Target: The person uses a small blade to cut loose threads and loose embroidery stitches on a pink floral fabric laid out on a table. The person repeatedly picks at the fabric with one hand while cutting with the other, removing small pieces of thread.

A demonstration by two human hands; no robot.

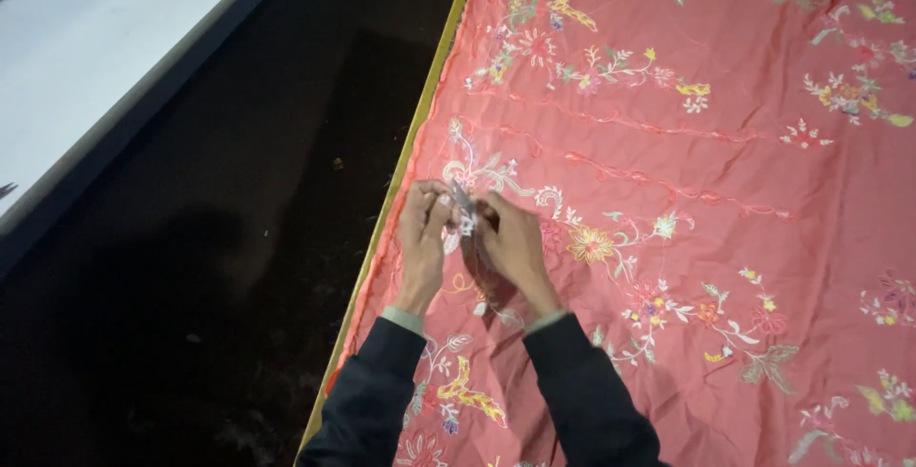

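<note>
A large salmon-pink cloth with embroidered flowers and leaves in white, yellow and purple lies spread over a table. My left hand and my right hand meet above its left part, fingers pinched together on a small metallic tool, likely thread snips, held at a white embroidered motif. Which hand carries the tool and which pinches the cloth is hard to tell. Both arms wear dark sleeves.
The table's yellow edge runs diagonally along the cloth's left side. Left of it lies a dark floor. A pale grey raised surface fills the upper left corner.
</note>
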